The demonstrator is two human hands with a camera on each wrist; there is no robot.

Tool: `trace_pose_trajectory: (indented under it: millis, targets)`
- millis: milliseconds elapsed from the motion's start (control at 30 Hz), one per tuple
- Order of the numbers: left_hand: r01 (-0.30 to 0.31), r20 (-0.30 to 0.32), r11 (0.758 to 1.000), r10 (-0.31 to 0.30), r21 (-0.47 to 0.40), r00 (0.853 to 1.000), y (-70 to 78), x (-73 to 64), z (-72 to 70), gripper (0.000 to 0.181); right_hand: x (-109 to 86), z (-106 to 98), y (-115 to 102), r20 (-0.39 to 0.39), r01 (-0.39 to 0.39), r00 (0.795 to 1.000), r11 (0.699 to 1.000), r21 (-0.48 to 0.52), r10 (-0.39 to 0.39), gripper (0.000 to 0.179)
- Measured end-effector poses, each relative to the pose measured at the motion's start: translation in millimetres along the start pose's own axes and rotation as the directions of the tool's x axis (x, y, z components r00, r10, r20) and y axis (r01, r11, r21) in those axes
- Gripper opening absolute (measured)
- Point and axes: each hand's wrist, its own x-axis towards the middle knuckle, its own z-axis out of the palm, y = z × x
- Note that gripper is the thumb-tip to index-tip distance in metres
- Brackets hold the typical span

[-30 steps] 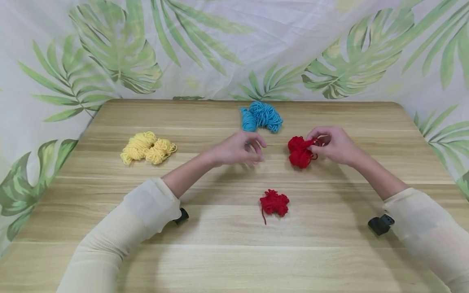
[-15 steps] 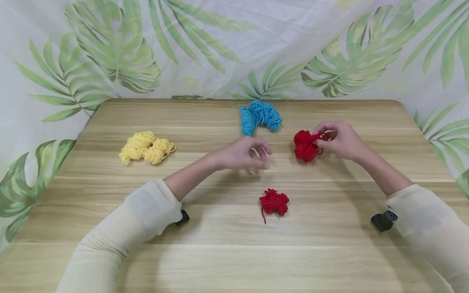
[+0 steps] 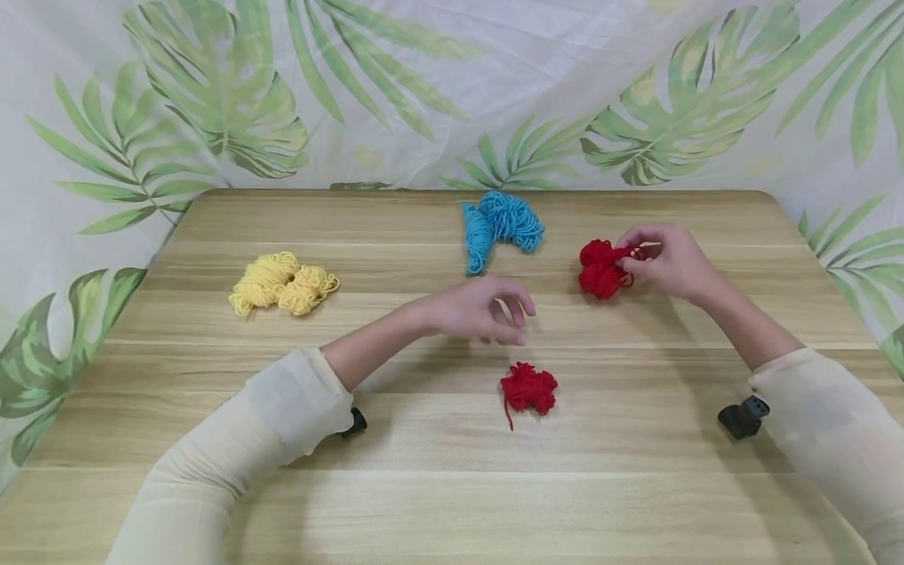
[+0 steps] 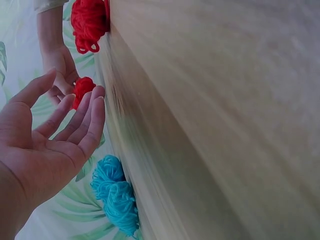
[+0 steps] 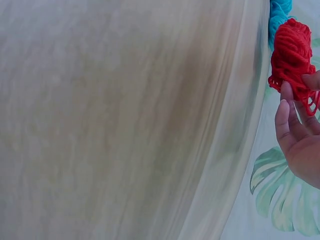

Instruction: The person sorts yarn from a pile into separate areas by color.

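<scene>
My right hand (image 3: 667,259) pinches a bundle of red yarn (image 3: 600,271) by its right side, thumb against fingers; loose loops stick out past the grip in the right wrist view, where the same red bundle (image 5: 292,55) shows large. My left hand (image 3: 483,308) hovers over the middle of the table, fingers loosely bent and holding nothing; in the left wrist view its palm (image 4: 55,150) faces the camera with the fingers apart. A second, smaller red yarn bundle (image 3: 528,390) lies just in front of the left hand, a short tail trailing toward me.
Two blue yarn bundles (image 3: 512,222) lie at the back of the wooden table (image 3: 424,502), near its far edge. Two yellow yarn bundles (image 3: 264,282) lie together at the left. Behind the table hangs a leaf-patterned cloth (image 3: 395,86).
My right hand has carried the red yarn back and to the right. My left hand has drawn away from the blue yarn, toward me and slightly right, uncovering its near end.
</scene>
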Motion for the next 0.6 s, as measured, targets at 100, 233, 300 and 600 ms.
trace_pose_trajectory:
  millis: [100, 233, 300, 600]
  targets:
    - [-0.019, 0.022, 1.000, 0.018, 0.010, 1.000, 1.5, 0.3, 3.4, 0.037, 0.2, -3, 1, -0.011, -0.014, 1.000, 1.000, -0.002, 0.014, 0.015]
    - [-0.055, 0.048, 0.998, 0.053, 0.034, 0.997, 2.9, 1.2, 7.0, 0.037, 0.3, -7, 5, -0.026, -0.020, 0.999, 1.000, -0.007, 0.020, 0.016]
    - [-0.060, 0.064, 0.997, 0.058, 0.044, 0.996, 3.6, 1.6, 8.5, 0.037, 0.3, -9, 7, -0.035, -0.027, 0.999, 1.000, -0.010, 0.026, 0.016]
    - [-0.038, 0.152, 0.997, 0.027, 0.069, 0.988, 5.3, 4.5, 12.7, 0.043, -0.5, -18, 16, -0.060, -0.089, 0.994, 0.996, -0.026, 0.087, 0.021]
